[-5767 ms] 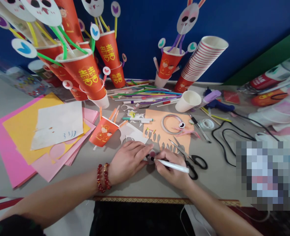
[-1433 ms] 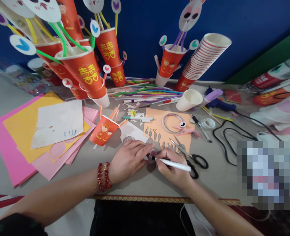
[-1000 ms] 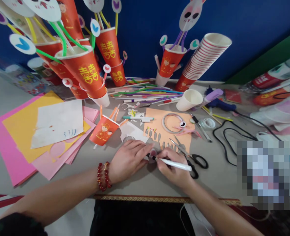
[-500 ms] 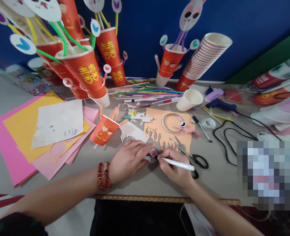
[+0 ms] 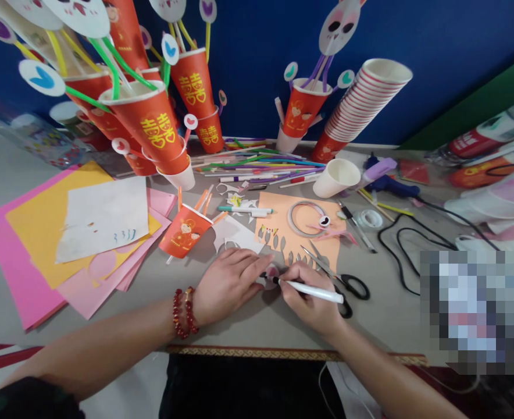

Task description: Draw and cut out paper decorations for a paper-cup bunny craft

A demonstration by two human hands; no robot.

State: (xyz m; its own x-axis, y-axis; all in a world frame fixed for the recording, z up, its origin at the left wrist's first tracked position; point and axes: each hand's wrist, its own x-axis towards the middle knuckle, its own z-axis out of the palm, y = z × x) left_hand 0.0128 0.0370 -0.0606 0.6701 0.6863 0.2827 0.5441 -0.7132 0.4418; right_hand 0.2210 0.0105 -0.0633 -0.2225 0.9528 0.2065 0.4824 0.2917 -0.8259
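My right hand [image 5: 311, 299] is closed round a white marker pen [image 5: 316, 291], its dark tip touching a small paper cutout [image 5: 271, 273] with pink patches and a black mark. On the cutout's left side my left hand [image 5: 228, 282] lies flat, fingers stretched out and thumb along its edge. Part of the cutout is hidden under the fingers. Black-handled scissors [image 5: 353, 286] lie just beyond my right hand, partly over an orange sheet [image 5: 277, 209] with leaf-shaped holes. A red paper cup [image 5: 185, 231] with orange straws tilts beyond my left hand.
Coloured paper sheets [image 5: 109, 218] lie at the left. Red cup figures [image 5: 156, 125] and a tall stack of paper cups [image 5: 361, 110] stand at the back. Loose straws [image 5: 257, 163], a white cup [image 5: 335, 177], a glue gun [image 5: 392, 185] and its black cord [image 5: 383, 244] lie farther out.
The marker pen in my right hand has shifted very slightly to the left. My left hand keeps its place on the cutout.
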